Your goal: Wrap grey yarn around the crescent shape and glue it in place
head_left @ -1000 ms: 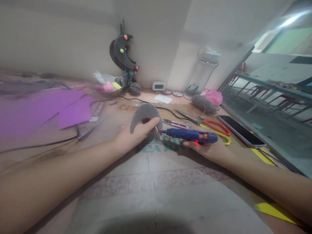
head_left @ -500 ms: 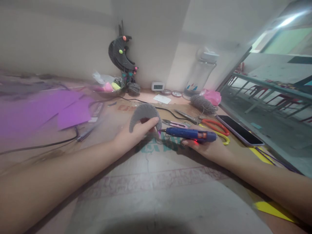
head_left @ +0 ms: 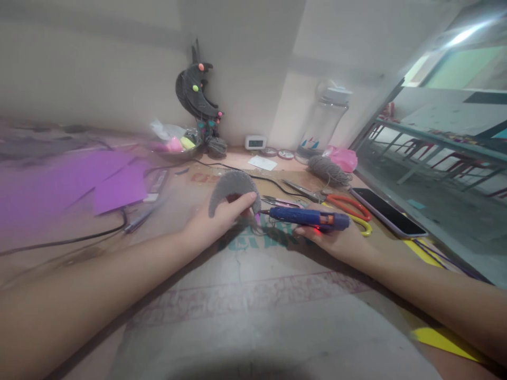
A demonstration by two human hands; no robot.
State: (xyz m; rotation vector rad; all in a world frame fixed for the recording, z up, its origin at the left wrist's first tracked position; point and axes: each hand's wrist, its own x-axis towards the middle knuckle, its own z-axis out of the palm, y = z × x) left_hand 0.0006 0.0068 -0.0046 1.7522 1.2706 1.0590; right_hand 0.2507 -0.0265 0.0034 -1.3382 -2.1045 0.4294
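Note:
My left hand (head_left: 222,214) is closed on a grey yarn-wrapped crescent (head_left: 233,184), its thumb lying along the inner curve near the right tip. A small purple patch shows at that tip. In my right hand (head_left: 325,235) is a blue glue gun (head_left: 304,216), held sideways with a red light glowing below its body. The nozzle points left, at or very near the crescent's right tip; whether it touches I cannot tell. Thread snips (head_left: 281,202) lie just behind the nozzle. Most of my right fingers are hidden by the gun.
Scissors (head_left: 348,203) with orange and yellow handles, a phone (head_left: 390,212) and grey yarn (head_left: 328,171) lie on the right. Purple sheets (head_left: 119,182) and a pen (head_left: 138,219) are at left. A bottle (head_left: 322,124), small clock (head_left: 255,142) and decorated dark crescent (head_left: 194,92) stand along the wall.
The whole view has shifted very slightly. Both hands keep their grips, and the glue gun's nozzle stays at the crescent's right tip.

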